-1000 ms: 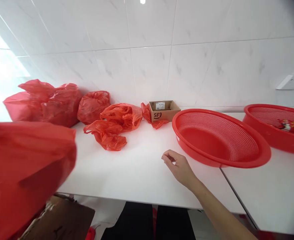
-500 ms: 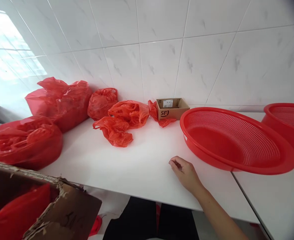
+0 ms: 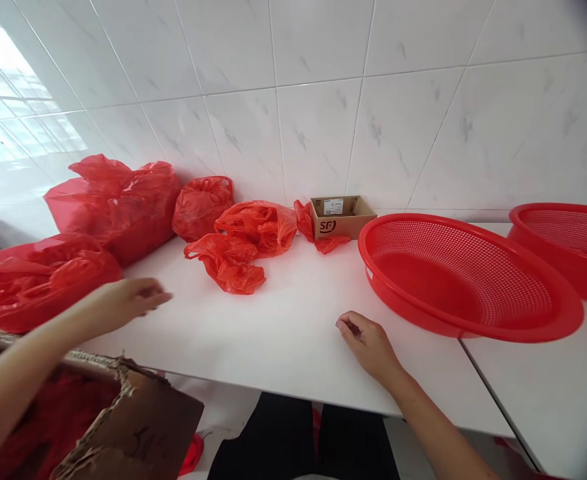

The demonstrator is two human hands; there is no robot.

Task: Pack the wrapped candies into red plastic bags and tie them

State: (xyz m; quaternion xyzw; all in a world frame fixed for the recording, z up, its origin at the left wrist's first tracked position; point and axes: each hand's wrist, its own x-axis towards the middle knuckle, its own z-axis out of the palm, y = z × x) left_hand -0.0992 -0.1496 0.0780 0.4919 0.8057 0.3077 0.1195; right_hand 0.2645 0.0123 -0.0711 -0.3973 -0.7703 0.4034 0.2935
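Note:
My left hand (image 3: 136,301) is over the left part of the white table (image 3: 278,320), above the near cardboard box (image 3: 160,417). Its fingers are loosely bent and slightly apart, with nothing visible between them. Resting on the table right of the middle, my right hand (image 3: 368,343) has its fingers curled in and nothing seen in them. To its right is a large red perforated basin (image 3: 433,287). Crumpled red plastic bags (image 3: 236,263) lie beyond and between the hands. Inside the near box is red material (image 3: 68,407), partly hidden by my left forearm.
Full red bags (image 3: 118,207) stand at the back left, with another (image 3: 48,270) nearer. A small SF carton (image 3: 343,217) sits against the tiled wall (image 3: 318,127). At the far right is a second red basin (image 3: 558,253). A seam crosses the table's right side.
My left hand has come up out of the cardboard box and moved right, over the table. The red material in the box sits lower and looks darker. My right hand has stayed in place.

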